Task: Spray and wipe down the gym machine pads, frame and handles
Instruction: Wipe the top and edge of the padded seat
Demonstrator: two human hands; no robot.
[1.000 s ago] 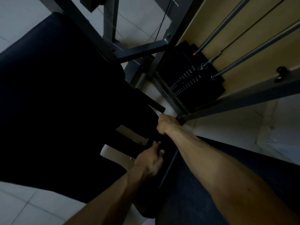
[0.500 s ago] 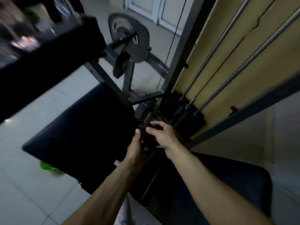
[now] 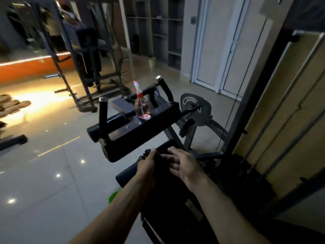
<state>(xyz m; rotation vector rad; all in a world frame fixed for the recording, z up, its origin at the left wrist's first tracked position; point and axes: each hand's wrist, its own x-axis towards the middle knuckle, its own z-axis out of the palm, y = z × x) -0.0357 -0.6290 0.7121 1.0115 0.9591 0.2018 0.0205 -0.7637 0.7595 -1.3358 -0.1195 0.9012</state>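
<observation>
A clear spray bottle [image 3: 142, 106] with a red-and-white trigger stands upright on the machine's black arm pad [image 3: 126, 132], between two upright black handles [image 3: 102, 117]. Below it, my left hand [image 3: 147, 167] grips a dark cloth [image 3: 161, 166] in front of the black seat pad [image 3: 130, 173]. My right hand [image 3: 184, 166] lies against the same cloth with its fingers spread and fairly straight. The cloth is dark and hard to tell apart from the pad behind it.
The black weight stack [image 3: 246, 175] with its guide rods stands at the right against a yellow wall. A grey cam wheel [image 3: 197, 108] sits behind the pad. Other gym machines [image 3: 88, 67] stand far left on the glossy tiled floor [image 3: 52, 164]. Something green [image 3: 113, 197] lies under the seat.
My view has swung up from the machine's base to the arm pad and room. Both hands rose from low by the frame and came together on the dark cloth.
</observation>
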